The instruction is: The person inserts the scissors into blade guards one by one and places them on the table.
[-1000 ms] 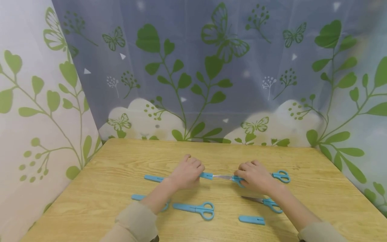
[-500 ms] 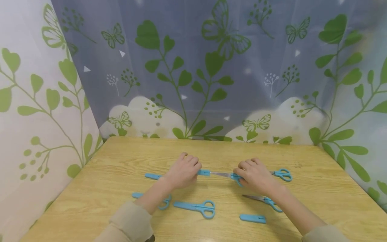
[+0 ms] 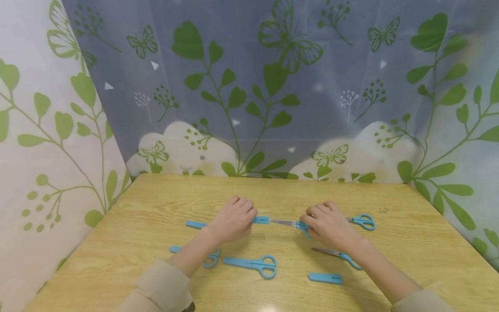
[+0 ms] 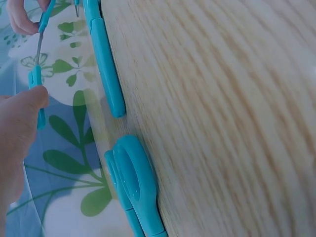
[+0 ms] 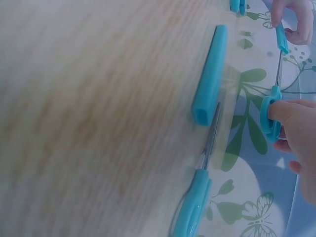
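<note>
Near the table's middle, my left hand (image 3: 232,220) pinches a blue plastic scissors cover (image 3: 261,220), its slotted mouth facing right. Scissors with blue handles (image 3: 303,228) are in my right hand (image 3: 327,225), my thumb at the finger loop in the right wrist view. Their steel blades (image 3: 283,223) point left, the tip right at the cover's mouth and most of their length bare. In the left wrist view the cover (image 4: 35,76) and blades (image 4: 39,48) lie in one line between both hands. The covered end by my left fingers is partly hidden.
Covered scissors (image 3: 249,262) lie at front centre; another pair (image 3: 210,257) is partly behind my left forearm. Bare-bladed scissors (image 3: 327,251) and a loose cover (image 3: 325,278) lie front right. Other scissors (image 3: 364,222) lie beyond my right hand. A blue cover (image 3: 195,224) shows at left.
Both hands have shifted slightly left together, cover and scissors still in line. The blade tip stays at the cover's mouth. The view has tilted down a little.
</note>
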### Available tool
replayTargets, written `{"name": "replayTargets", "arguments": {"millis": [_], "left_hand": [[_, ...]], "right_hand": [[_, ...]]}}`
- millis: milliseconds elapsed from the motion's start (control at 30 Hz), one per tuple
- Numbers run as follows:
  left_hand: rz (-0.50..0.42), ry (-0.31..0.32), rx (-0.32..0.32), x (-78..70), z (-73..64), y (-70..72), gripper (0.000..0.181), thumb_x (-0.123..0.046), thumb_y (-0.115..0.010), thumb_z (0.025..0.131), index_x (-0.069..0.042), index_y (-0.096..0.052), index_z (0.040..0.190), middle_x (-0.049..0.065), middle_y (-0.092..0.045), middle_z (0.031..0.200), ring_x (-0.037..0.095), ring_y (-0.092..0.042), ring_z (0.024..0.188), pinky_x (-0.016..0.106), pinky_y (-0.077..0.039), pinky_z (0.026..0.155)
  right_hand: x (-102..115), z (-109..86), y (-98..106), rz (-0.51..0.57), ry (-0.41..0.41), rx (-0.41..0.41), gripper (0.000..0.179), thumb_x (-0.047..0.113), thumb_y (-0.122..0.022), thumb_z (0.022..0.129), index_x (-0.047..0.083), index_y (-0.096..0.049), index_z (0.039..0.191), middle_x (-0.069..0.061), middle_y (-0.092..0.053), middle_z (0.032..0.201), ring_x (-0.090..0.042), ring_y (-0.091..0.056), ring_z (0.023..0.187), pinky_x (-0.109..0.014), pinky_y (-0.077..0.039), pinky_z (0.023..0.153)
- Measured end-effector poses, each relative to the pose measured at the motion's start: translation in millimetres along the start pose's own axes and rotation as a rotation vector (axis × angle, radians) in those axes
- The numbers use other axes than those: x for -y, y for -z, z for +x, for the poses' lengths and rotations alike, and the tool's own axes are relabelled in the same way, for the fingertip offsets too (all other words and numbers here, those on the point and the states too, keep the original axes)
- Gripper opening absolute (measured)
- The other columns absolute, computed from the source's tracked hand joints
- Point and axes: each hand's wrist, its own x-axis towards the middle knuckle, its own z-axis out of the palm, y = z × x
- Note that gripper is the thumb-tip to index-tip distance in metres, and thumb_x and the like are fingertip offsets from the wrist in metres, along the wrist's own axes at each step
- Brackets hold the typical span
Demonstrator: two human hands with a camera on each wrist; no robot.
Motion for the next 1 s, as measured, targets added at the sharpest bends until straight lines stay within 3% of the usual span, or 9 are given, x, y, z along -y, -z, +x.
{"name": "replayTargets", "arguments": {"millis": [367,633,1000], "left_hand": [[-0.028,0.005,-0.012,1.6,-2.3,1.1,0.007,-0.009,-0.05,0.077,-0.011,-0.055,0.08,0.0,-0.047,0.076,0.017,-0.046,0.072,0.031,-0.042,0.074],[0.017,0.003,-0.001,-1.7,-1.8,0.8,0.008,-0.016,-0.061,0.077,-0.012,-0.057,0.083,-0.001,-0.053,0.08,0.017,-0.053,0.078,0.032,-0.043,0.078],[-0.01,-0.005,-0.016,-4.8,0.4,0.5,0.005,-0.014,-0.059,0.076,-0.012,-0.055,0.08,-0.001,-0.054,0.079,0.018,-0.055,0.079,0.033,-0.043,0.08]], "right_hand": [[2,4.2,2,0.001,0.015,-0.019,0.029,0.017,-0.081,0.066,0.016,-0.065,0.091,-0.001,-0.061,0.086,-0.022,-0.059,0.081,-0.042,-0.046,0.075],[5,8.2,2,-0.02,0.018,-0.002,0.031,0.019,-0.082,0.066,0.016,-0.066,0.093,-0.002,-0.062,0.088,-0.022,-0.059,0.082,-0.042,-0.047,0.076],[9,12.9,2,-0.006,0.014,-0.017,0.031,0.019,-0.082,0.066,0.016,-0.067,0.093,-0.002,-0.061,0.088,-0.022,-0.059,0.083,-0.042,-0.047,0.077]]}}
